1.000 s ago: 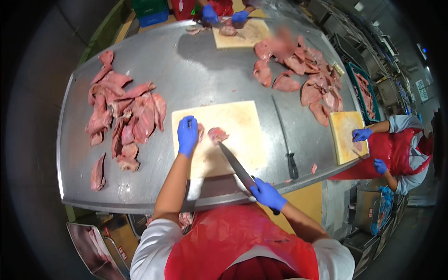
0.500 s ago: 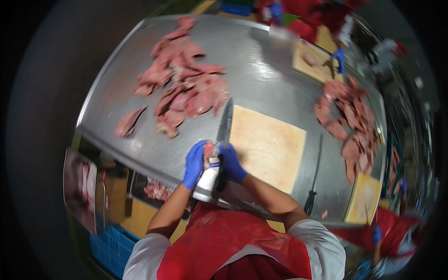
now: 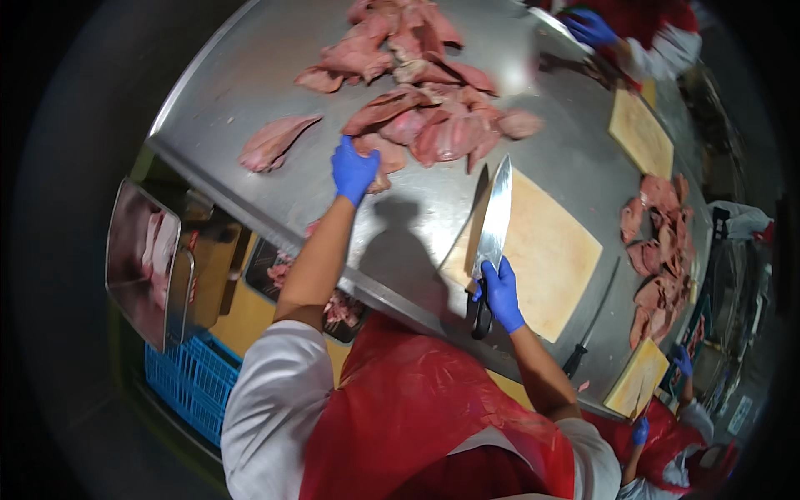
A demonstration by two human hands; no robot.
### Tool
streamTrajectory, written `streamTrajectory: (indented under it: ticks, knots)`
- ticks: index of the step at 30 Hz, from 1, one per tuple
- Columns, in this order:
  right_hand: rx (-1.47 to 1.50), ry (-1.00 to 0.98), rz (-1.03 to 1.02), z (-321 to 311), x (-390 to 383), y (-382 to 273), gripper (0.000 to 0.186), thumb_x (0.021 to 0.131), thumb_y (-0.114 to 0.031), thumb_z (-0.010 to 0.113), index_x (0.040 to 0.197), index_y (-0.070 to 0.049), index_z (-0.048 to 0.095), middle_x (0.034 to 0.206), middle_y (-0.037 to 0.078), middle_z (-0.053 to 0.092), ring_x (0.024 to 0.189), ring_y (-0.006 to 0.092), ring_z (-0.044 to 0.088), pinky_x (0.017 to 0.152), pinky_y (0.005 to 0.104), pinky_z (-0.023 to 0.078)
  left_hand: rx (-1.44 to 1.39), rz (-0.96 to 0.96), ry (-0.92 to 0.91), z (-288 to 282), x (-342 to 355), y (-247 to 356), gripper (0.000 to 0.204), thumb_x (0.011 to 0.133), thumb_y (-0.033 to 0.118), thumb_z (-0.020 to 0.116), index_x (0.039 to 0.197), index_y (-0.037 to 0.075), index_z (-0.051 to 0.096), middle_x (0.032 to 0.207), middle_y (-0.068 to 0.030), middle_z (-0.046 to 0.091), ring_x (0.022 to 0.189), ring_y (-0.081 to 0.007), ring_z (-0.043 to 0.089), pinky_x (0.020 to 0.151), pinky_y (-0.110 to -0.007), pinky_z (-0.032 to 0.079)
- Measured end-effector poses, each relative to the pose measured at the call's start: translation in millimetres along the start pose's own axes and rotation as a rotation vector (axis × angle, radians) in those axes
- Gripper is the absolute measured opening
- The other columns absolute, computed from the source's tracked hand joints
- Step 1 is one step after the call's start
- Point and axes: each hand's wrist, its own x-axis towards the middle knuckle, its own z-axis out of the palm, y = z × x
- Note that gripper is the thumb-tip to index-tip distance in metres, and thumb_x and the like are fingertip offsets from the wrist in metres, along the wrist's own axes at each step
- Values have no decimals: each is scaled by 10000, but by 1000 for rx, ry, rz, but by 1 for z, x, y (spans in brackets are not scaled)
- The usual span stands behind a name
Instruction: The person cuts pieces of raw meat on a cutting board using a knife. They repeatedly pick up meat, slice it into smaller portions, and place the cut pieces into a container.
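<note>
In blue gloves, my left hand (image 3: 355, 170) reaches out to the near edge of a heap of raw pink meat (image 3: 450, 133). Its fingers are closed on a pale pink piece of meat (image 3: 386, 156) there. My right hand (image 3: 502, 293) grips the black handle of a broad kitchen knife (image 3: 496, 212). The blade points away from me, over the left edge of a pale cutting board (image 3: 550, 250). A single long, tongue-shaped piece of meat (image 3: 275, 143) lies apart on the steel table to the left.
A sharpening steel (image 3: 590, 333) lies right of the board on the steel table (image 3: 242, 96). Beyond it are more meat (image 3: 658, 258) and co-workers' boards (image 3: 642, 133). Co-workers' gloved hands (image 3: 590, 27) show at the far right. Below the left edge stand a metal bin (image 3: 137, 250) and blue crate (image 3: 187, 375).
My hands have parted. The left has let go of a small piece of meat near the table edge and moved to the heap; the right has moved rightward with the knife.
</note>
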Motion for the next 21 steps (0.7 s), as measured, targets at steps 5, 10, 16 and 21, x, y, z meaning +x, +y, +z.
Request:
streamTrajectory:
  ticks: [5, 10, 16, 21]
  knots:
    - [61, 371, -21, -65, -50, 22, 146, 1024, -181, 511, 1068, -42, 513, 761, 56, 585, 486, 113, 526, 446, 265, 458, 425, 180, -19, 17, -34, 55, 765, 758, 362, 718, 1409, 93, 420, 1352, -285, 460, 1261, -477, 433, 1034, -587, 358]
    - [239, 502, -79, -88, -68, 55, 163, 1015, -160, 523, 1115, -31, 516, 744, 63, 591, 493, 131, 553, 447, 290, 471, 241, 1029, -229, 129, -28, 157, 647, 819, 346, 648, 1412, 166, 459, 1469, -252, 393, 1320, -457, 396, 1092, -611, 269]
    - [237, 468, -94, -101, -85, 65, 158, 997, -171, 581, 1100, -55, 555, 781, 32, 605, 547, 106, 550, 488, 277, 470, 548, 716, -863, 190, 10, 267, 404, 930, 386, 483, 1251, 220, 664, 1308, -216, 562, 1177, -357, 576, 1051, -487, 389]
    - [181, 528, -43, -145, -114, 79, 197, 1002, -162, 563, 1149, -32, 554, 711, 21, 601, 497, 95, 535, 449, 252, 444, 532, 588, -894, 189, -148, 261, 760, 808, 336, 611, 1505, 181, 348, 1370, -253, 467, 1218, -400, 526, 1024, -493, 441]
